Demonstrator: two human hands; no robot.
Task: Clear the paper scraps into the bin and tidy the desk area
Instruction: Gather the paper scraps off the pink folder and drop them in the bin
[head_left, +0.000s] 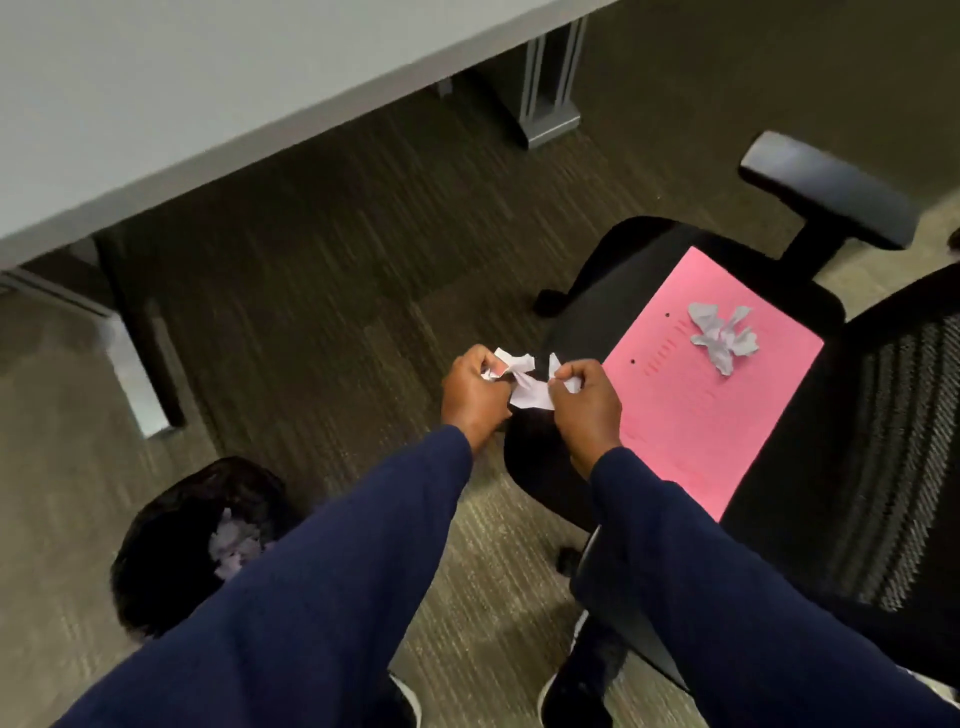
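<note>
We gripped scrap (524, 387) between left hand (475, 395) and right hand (584, 402), both clenched on it, above floor. Bin (171, 545) lay down-left, nearer left hand. More scraps (722, 335) on chair.

We find no legible text, label, brand or number anywhere in the head view. The pink sheet (711, 384) lying on the black chair seat (613, 291) carries rows of faint darker marks and two small dark dots near its left edge, but we cannot resolve these into letters or figures. The white paper scraps (524, 387), both those in the hands and those on the pink sheet, show no print that we can read.
</note>
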